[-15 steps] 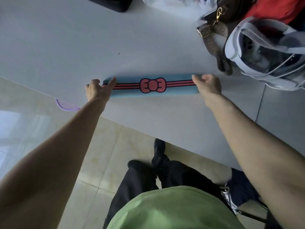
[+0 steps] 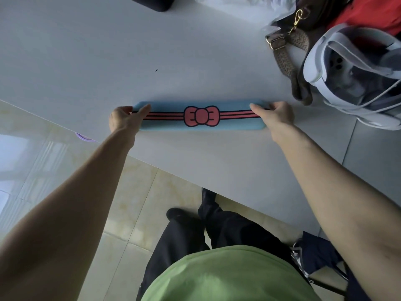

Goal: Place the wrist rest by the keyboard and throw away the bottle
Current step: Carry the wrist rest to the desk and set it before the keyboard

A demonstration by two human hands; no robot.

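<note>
Fingers (image 2: 145,108) of the left hand (image 2: 123,121) wrap one end of the wrist rest (image 2: 200,116), thumb laid flat on top, while the right hand (image 2: 274,114) pinches the other end the same way. So the blue pad with its pink bow lies flat on the white table (image 2: 86,51), its long axis running left to right, square between the two hands and near the table's front edge. Neither hand is nearer; each has its own end. From the pad outward, bare table stretches to the far side, where a dark object (image 2: 152,2) pokes in at the far edge; whether that is the keyboard I cannot tell. A brown bag strap (image 2: 288,59) and a white headset (image 2: 351,68) sit to the far right. No bottle shows.
</note>
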